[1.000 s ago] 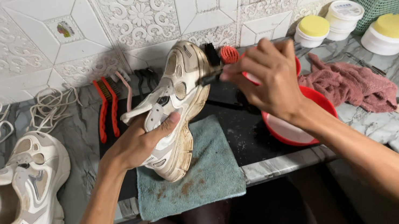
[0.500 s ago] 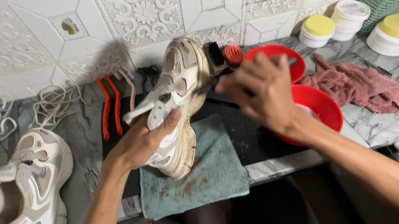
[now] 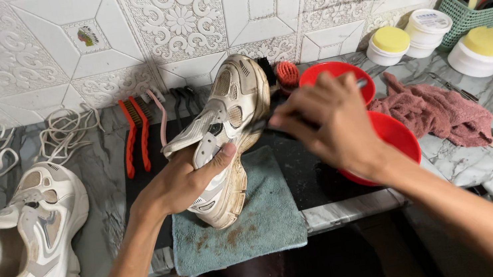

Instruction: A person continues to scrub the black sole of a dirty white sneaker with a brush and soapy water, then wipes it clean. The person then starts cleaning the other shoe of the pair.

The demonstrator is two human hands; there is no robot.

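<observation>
The left hand [image 3: 189, 179] is closed round the midsection of a dirty white shoe [image 3: 225, 132], thumb across the upper, holding it propped off the green towel [image 3: 255, 225]. The shoe's long axis runs from its near end, low over the towel, up and away to the right, where its far end sits just beside the right hand [image 3: 325, 124]. That hand is curled narrow round a dark handle, seemingly a brush, though its head is blurred; it meets the shoe from the right side, near the far end. So the shoe lies left of the right hand, touching or nearly so. Behind the right hand sit two red bowls [image 3: 394, 133], and a second white shoe [image 3: 29, 244] stands well apart at far left.
</observation>
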